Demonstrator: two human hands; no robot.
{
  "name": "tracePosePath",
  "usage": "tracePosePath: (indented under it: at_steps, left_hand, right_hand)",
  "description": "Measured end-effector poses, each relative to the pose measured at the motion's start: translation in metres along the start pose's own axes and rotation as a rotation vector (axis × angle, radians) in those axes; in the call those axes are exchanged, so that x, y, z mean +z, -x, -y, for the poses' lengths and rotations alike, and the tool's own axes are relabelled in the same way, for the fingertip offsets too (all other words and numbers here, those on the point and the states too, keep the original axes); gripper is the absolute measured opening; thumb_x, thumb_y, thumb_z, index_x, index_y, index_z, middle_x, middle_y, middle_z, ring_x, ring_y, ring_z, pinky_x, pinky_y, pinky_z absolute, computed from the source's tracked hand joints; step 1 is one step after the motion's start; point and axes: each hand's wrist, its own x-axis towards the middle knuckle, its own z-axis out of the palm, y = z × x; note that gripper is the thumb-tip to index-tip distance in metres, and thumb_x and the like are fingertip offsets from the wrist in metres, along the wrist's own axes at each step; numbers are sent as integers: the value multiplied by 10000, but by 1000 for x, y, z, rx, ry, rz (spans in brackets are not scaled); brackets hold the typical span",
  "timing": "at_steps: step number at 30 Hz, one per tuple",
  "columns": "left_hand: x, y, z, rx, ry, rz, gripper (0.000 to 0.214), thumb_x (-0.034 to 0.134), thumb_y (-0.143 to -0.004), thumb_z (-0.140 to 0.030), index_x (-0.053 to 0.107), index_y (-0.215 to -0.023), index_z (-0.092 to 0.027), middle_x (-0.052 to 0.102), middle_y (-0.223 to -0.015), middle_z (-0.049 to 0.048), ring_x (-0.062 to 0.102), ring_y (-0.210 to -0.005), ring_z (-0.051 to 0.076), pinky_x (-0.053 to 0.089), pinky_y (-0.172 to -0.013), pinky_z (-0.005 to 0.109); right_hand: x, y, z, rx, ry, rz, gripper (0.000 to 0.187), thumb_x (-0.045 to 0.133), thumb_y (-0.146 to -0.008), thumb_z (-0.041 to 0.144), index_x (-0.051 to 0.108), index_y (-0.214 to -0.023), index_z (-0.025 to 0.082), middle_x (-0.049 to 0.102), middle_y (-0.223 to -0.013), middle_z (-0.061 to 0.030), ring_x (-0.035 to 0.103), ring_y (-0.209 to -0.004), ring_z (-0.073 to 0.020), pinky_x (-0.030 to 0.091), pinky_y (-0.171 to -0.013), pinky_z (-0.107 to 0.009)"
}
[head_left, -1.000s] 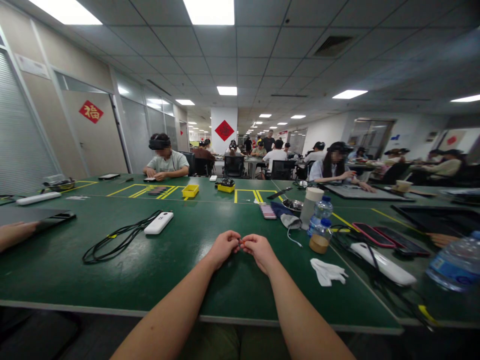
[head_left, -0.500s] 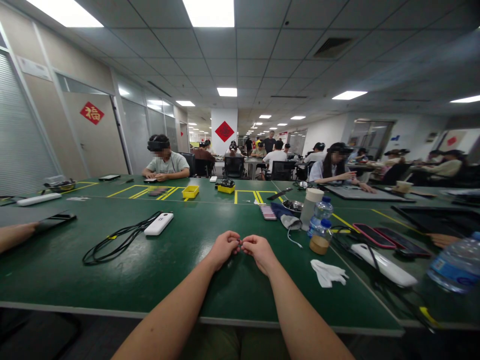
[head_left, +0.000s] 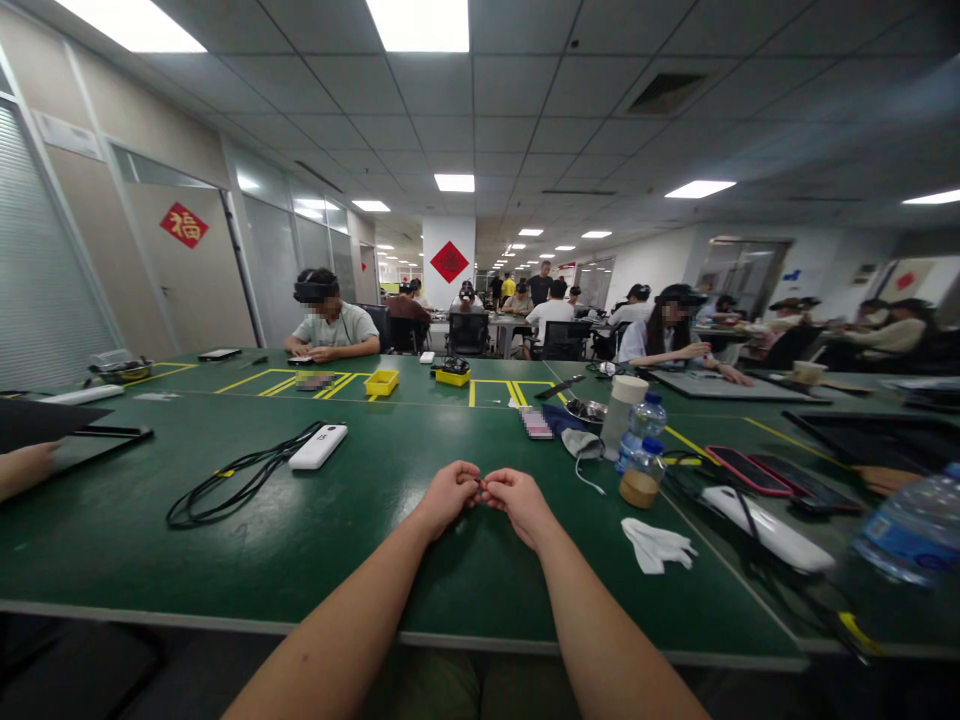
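Observation:
My left hand and my right hand rest on the green table in front of me, knuckles up and fingertips meeting. Both are curled into a pinch on something tiny between them, too small to name. A crumpled white tissue lies to the right of my right hand. Left of my left hand lie a white power bank and a coiled black cable.
Bottles, a white cup, phones, a white bar and a large water bottle crowd the right side. A co-worker's hand holds a dark tablet at far left. Yellow trays and seated people sit beyond.
My hands have stayed put. At far left the co-worker's hand has drawn back and the dark tablet has been lifted at an angle.

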Motion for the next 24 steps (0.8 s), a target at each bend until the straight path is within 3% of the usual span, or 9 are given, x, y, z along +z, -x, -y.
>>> tracePosePath:
  at_steps: [16,24]
  left_hand:
    - [-2,-2,5,5,-71,-37,173,579,-709,-115,565,-881,-130,633,-693,19,590,-551,92,456,-527,192]
    - [-2,-1,2,26,-81,10,165,553,-712,-138,577,-875,-137,615,-660,2,555,-524,87,429,-500,193]
  right_hand:
    - [2,2,4,5,9,-5,151,660,-618,181,627,-758,139,657,-653,-31,609,-569,-119,432,-512,-215]
    - [1,1,2,16,1,-37,180,686,-596,182,615,-756,144,655,-669,-26,645,-613,-142,469,-563,-235]
